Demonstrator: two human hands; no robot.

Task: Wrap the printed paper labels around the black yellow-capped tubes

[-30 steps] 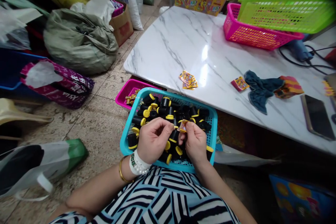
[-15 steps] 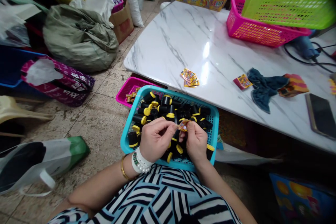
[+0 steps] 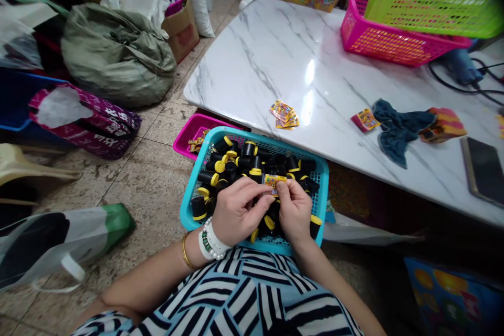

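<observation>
Two hands touch one yellow label above one basket.

A glossy, white, grey-veined table spans ten to past three o'clock, reflecting white light near one. Speckled grey-beige floor tiles with dark seams run from eight to eleven; a cream plastic seat stands at nine.

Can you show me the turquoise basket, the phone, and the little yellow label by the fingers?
Turquoise basket (image 3: 324, 178): head view, on the right side of its rim.
Phone (image 3: 485, 169): head view, on its dark screen.
Yellow label (image 3: 272, 180): head view, on its printed face.
</observation>
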